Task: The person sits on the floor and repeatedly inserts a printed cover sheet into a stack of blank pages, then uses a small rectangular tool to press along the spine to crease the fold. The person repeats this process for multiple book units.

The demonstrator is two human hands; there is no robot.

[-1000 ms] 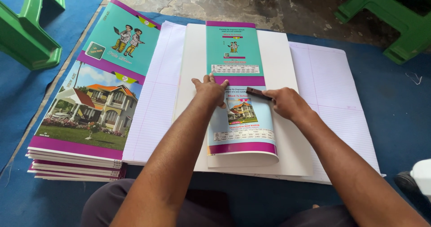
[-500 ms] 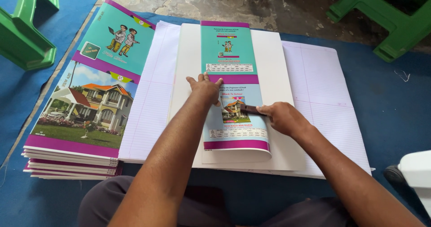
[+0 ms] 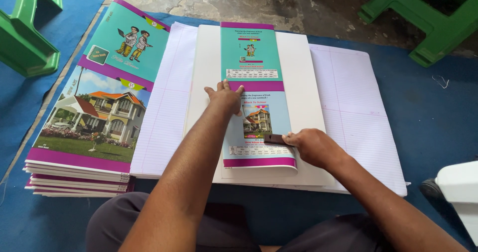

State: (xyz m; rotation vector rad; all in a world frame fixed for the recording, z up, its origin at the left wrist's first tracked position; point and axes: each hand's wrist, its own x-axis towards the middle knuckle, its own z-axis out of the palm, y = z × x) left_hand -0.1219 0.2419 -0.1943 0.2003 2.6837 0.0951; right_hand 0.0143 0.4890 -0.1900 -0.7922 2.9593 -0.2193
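The left hand (image 3: pixel 225 95) lies flat, fingers spread, pinning the cover sheet (image 3: pixel 256 95); the right hand (image 3: pixel 313 147) pinches a dark block (image 3: pixel 277 139); press it firmly, evenly along the fold.

A folded cover sheet (image 3: pixel 254 97) lies on a board (image 3: pixel 303 107), which lies on a spread of ruled paper (image 3: pixel 353 112) on the floor mat (image 3: pixel 428 112). Left of the ruled paper sits a stack of covers (image 3: pixel 94 112) (its near edge toward the person). The left hand (image 3: pixel 225 96) rests on the cover sheet's middle; the right hand (image 3: pixel 311 146) presses a small tool (image 3: pixel 277 139) nearer the person. Stools stand behind, one far left (image 3: pixel 25 33), one far right (image 3: pixel 423 18).
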